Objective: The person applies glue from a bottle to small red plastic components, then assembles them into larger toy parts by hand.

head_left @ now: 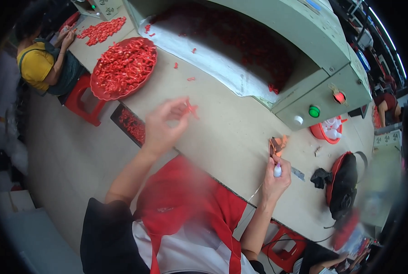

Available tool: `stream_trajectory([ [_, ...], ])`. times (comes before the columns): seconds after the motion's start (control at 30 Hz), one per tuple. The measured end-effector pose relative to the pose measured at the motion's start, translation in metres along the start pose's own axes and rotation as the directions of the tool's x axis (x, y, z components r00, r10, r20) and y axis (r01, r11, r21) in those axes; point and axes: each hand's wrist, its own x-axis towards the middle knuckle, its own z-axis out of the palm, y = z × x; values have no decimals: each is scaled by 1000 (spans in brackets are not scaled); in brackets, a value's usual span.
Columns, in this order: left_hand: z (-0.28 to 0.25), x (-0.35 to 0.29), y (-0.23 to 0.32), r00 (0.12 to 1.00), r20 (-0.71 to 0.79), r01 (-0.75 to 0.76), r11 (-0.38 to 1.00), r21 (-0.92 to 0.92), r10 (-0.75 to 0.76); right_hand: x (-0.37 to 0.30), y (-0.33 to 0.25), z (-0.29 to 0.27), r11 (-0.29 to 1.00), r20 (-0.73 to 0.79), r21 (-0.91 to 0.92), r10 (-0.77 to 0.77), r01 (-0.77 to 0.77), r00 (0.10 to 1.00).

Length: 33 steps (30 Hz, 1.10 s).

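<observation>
Above the tabletop (222, 123), my left hand (163, 125) is raised with thumb and forefinger pinched on a small red ribbon-like piece (192, 109), whose exact shape is blurred. My right hand (275, 182) rests at the right part of the table, its fingers wrapped round a small white squeeze bottle (277, 171). Just beyond those fingers lies a crumpled orange and brown scrap (279, 144). A few loose red pieces (191, 79) are scattered on the table past my left hand.
A red basin (95, 90) heaped with red pieces stands at the left. Ahead is a pale green machine (322, 98) with an open chamber holding more. At the right are a red basket (320, 132) and a black bag (343, 187). Another person (39, 66) sits far left.
</observation>
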Motion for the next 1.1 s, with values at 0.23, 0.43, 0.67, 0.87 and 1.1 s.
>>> stream_trajectory([
  [0.23, -90, 98, -69, 957, -284, 154, 725, 672, 61, -1, -3, -7, 999, 4, 10, 50, -50, 999],
  [0.43, -86, 132, -59, 942, -243, 120, 444, 888, 232, 3, 1, -3, 999, 46, -45, 17, -15, 999],
  [0.67, 92, 238, -79, 975, 144, -223, 682, 696, 172, 3, 3, -5, 998, 38, -69, 6, -4, 999],
  [0.87, 136, 269, -133, 977, 71, -181, 600, 779, 202, -12, -5, -18, 982, 72, 74, 169, -175, 983],
  [1.1, 99, 120, -15, 966, 182, -224, 946, 235, 184, -16, -25, -23, 912, 168, 285, 255, -295, 952],
])
